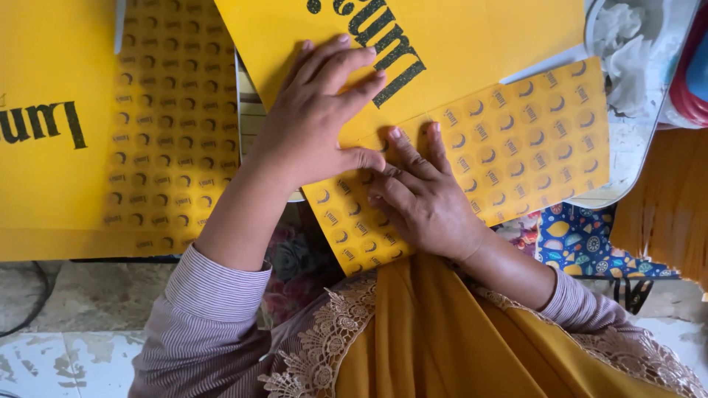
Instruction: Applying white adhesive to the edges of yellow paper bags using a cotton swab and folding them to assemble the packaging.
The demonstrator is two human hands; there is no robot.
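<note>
Your left hand (313, 121) | flat, open grip on yellow card (457, 37); right hand (420, 195) | fingertips pinching at sticker sheet (509, 147)

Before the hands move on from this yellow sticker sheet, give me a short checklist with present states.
1. Left hand flat on the large yellow card: ok.
2. Right hand fingertips on the sticker sheet: ok.
3. Sticker sheet lies flat, no curl visible: ok.
4. A sticker lifted under the right fingers: cannot tell, hidden.
5. Second sticker sheet at the left lies apart from both hands: ok.
</note>
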